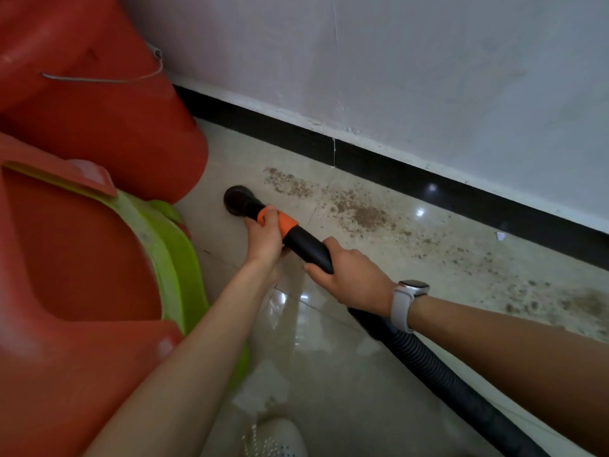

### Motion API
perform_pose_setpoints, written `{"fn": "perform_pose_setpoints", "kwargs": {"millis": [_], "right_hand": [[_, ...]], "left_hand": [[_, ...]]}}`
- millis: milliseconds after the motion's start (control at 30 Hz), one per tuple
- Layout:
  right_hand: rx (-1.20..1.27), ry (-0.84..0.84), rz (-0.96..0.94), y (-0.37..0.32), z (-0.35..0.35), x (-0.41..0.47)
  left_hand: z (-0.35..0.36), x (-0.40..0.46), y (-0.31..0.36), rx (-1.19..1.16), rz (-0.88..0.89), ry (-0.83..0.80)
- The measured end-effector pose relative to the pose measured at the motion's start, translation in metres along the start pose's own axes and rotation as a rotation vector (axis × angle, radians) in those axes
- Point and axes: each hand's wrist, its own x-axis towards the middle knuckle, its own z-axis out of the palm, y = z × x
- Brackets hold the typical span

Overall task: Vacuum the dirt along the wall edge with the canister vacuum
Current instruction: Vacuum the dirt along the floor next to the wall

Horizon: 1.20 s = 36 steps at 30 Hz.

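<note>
The black vacuum wand (306,250) is gripped by both hands. The left hand (263,239) is curled round it at the orange collar (280,222), and the right hand (349,275) is wrapped round the black tube just behind, so that the two hands sit close together but apart along the wand. A pale smartwatch (407,300) is worn on the right wrist. Beyond the left hand, the round black nozzle (239,198) is set against the glossy tiled floor (329,374). Behind the right hand, the ribbed black hose (445,374) is led back under the right forearm.

The brown dirt (359,212) is spread along the floor beyond and to the right of the hands, in a band beside the black baseboard (395,174), under the white wall (395,77). The nozzle lies just to the left of the nearest patch of dirt.

To the left of the left hand, red plastic bins (99,127) are stood, with a green rim (178,258) between them and a wire handle (99,80) on the farther one. No brand or writing can be read on the wand or the watch.
</note>
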Motion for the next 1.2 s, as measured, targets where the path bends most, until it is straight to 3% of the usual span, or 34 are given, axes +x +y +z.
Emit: {"fn": "perform_pose_setpoints", "kwargs": {"millis": [200,367,533,767,1200], "right_hand": [[-0.028,0.177,0.090,0.004,-0.015,0.019],[0.116,0.096,0.074,0.000,-0.023,0.011],[0.058,-0.057,0.030,0.010,-0.005,-0.025],[0.216,-0.133,0.085,0.013,-0.003,-0.023],[0.111,0.033,0.110,0.005,0.026,-0.003]], "left_hand": [[0.035,0.022,0.031,0.070,0.002,-0.152],[0.038,0.014,0.032,0.078,0.000,-0.120],[0.017,-0.021,-0.005,0.077,-0.040,0.001],[0.013,-0.027,-0.013,0.066,-0.002,-0.065],[-0.003,-0.021,-0.020,0.203,0.059,-0.146]]}}
